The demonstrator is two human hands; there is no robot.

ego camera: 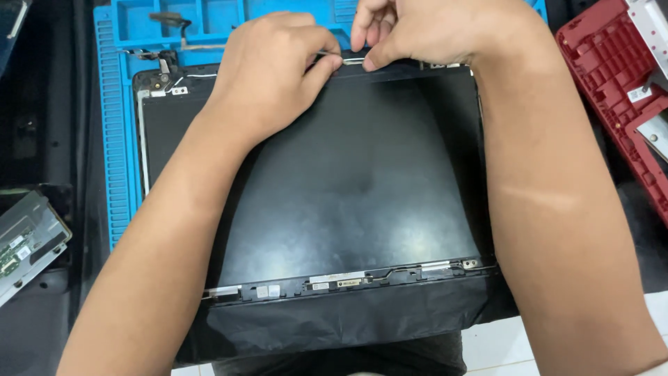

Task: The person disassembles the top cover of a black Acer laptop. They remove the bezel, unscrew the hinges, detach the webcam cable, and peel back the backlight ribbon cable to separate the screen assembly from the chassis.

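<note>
Everything here sits around the laptop screen panel (348, 181), a big dark rectangle lying flat before me, so I place the rest by it. Under the panel's far and left sides lies the blue work mat (115, 139), ribbed along its left strip and moulded into small trays beyond the panel's far edge; the mat shows as a clear border to the left of the panel, while my arms cross most of the glass itself. To the right of the panel, well apart from it, a red plastic shell (612, 90) lies tilted with its ribbed inside facing up. To the left of the panel, beyond the mat, a grey circuit part (24, 240) rests on the dark bench. Along the panel's near edge runs a narrow strip of connectors and tape (341, 282), with a fold of black sheet (341, 317) hanging just below it. At the panel's far left corner a bare metal hinge (163, 76) and loose wires show. My left hand (268, 73) and right hand (424, 31) meet at the middle of the panel's far edge, fingertips pinched closed on a thin silvery strip (348, 60) that lies right on that edge, with the two hands nearly touching.
</note>
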